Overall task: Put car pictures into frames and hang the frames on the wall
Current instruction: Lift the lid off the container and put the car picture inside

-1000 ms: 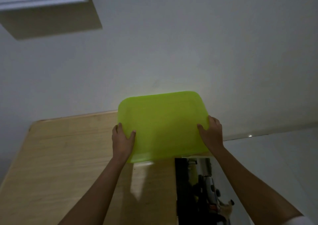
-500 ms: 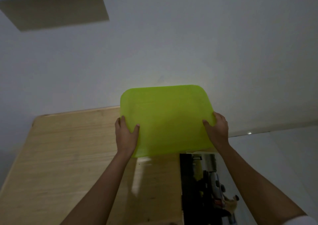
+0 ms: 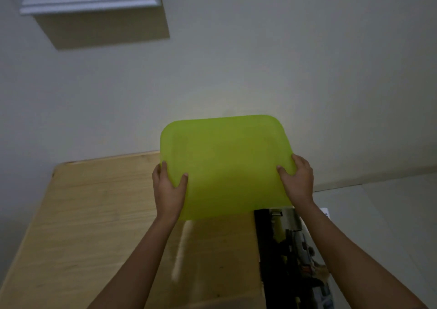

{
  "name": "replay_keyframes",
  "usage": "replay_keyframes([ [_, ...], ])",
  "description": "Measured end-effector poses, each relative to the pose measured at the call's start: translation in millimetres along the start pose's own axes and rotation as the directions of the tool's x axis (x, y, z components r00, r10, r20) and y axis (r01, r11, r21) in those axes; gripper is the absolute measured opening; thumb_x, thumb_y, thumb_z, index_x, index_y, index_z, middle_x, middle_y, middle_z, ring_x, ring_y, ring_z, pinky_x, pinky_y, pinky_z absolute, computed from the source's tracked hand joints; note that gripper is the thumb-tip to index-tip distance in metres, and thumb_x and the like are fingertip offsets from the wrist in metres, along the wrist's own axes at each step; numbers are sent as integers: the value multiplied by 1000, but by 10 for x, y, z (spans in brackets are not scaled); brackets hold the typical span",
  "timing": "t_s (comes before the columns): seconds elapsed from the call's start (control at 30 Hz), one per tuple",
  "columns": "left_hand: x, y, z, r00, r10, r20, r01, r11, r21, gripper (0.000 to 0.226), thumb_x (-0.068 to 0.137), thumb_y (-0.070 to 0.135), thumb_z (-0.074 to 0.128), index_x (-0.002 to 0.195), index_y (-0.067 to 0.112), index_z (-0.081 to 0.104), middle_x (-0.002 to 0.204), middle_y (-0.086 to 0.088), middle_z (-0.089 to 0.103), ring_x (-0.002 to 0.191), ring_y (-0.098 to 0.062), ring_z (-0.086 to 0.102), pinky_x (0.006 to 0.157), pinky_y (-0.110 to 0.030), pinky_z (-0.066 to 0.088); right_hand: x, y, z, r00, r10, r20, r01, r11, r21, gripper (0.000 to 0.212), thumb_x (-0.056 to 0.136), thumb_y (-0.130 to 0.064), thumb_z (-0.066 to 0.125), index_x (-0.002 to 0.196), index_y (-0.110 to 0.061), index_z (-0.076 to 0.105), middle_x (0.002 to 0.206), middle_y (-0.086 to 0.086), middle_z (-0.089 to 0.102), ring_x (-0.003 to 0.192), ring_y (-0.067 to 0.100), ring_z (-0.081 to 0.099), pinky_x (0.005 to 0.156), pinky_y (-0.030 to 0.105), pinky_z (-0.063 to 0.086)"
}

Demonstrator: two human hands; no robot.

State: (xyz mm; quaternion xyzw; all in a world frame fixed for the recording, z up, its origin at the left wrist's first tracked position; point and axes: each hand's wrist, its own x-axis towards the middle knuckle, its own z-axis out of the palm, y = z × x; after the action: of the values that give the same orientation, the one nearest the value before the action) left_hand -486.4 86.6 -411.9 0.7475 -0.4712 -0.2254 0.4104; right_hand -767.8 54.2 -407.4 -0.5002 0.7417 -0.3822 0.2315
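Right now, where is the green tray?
The green tray is near centre in the head view, gripped at its sides by the left hand and right hand, over the far edge of the wooden table, just beyond the picture.

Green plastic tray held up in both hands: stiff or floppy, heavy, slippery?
Probably stiff: the green tray shows a flat face and straight edges though held only at its two sides by the left hand and right hand. Likely light: thin, translucent-looking plastic, thumbs merely laid on its face. Possibly slippery, since the surface looks smooth.
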Motion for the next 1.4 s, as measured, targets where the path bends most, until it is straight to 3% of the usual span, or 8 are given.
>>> replay_keyframes([
  [0.4, 218, -1296, -2026, 988, -143, -63, 145, 989, 41, 65, 85, 17, 64, 139, -1, 33, 143, -18, 32, 132, -32, 33, 108, -39, 29, -1465, -1205, 1389, 990, -77, 120, 83, 996, -44, 53, 81, -17, 68, 127, 5, 51, 131, 19, 51, 123, 34, 42, 103, 33, 34],
  [0.67, 203, -2201, -2954, 971, -230, -61, 234, 970, 73, 64, 86, 16, 62, 139, -4, 31, 143, -23, 31, 133, -34, 30, 106, -39, 27, -2270, -1543, 2314, 972, -104, 212, 125, 988, -86, 55, 81, -19, 69, 127, 6, 51, 131, 21, 50, 124, 36, 42, 104, 37, 35],
  [0.8, 117, -2533, -3047, 969, -246, -30, 248, 962, 117, 64, 85, 19, 64, 137, -6, 34, 140, -26, 35, 129, -38, 34, 105, -48, 30, -2457, -1471, 2495, 962, -80, 261, 120, 983, -141, 55, 81, -20, 70, 126, 7, 51, 129, 23, 52, 122, 36, 44, 103, 35, 35],
  [1.0, 39, -2704, -2910, 956, -287, 55, 281, 955, 98, 69, 88, 28, 60, 143, 2, 26, 148, -18, 27, 136, -32, 24, 109, -44, 25, -2548, -1271, 2493, 961, -25, 276, 89, 972, -219, 54, 81, -19, 69, 125, 8, 51, 129, 25, 52, 121, 39, 46, 104, 39, 35],
  [1.4, 23, -2816, -2771, 953, -284, 103, 270, 954, 130, 69, 86, 25, 64, 141, 2, 28, 145, -21, 29, 133, -35, 25, 106, -44, 28, -2623, -1022, 2501, 954, 40, 298, 38, 966, -254, 57, 84, -18, 66, 131, 6, 43, 131, 26, 44, 122, 37, 39, 104, 36, 31],
])
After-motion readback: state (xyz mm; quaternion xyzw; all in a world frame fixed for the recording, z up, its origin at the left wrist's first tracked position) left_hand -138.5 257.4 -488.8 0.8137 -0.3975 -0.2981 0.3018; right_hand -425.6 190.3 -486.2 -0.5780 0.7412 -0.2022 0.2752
